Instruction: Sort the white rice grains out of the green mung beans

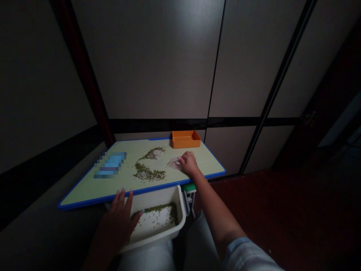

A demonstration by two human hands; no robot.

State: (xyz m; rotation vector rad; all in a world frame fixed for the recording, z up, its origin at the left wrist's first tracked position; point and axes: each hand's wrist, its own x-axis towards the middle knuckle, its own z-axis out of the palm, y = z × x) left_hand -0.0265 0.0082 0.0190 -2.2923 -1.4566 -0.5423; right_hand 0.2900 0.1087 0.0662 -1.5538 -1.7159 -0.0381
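Green grains (140,168) are scattered in two loose patches left of the middle of a pale tabletop (93,192) edged in blue; a few strays are noted around them. More of the same are held in a white tub (158,238) below the near edge, mostly gathered along its far wall and right end, with single grains dotted over the floor of it.

By the right hand (189,162), a translucent sheet (173,163) is pinched between thumb and bent fingers, close to the tabletop and just right of the patches. The left hand (120,212) is spread, with the thumb extended over the tub and the fingers pointed toward the blue edge; whether either is touched cannot be told.

An orange tray (186,143) is placed at the far edge, beyond the right hand. At the left, a blue item (111,165) is pixelated, so any print on it cannot be read.
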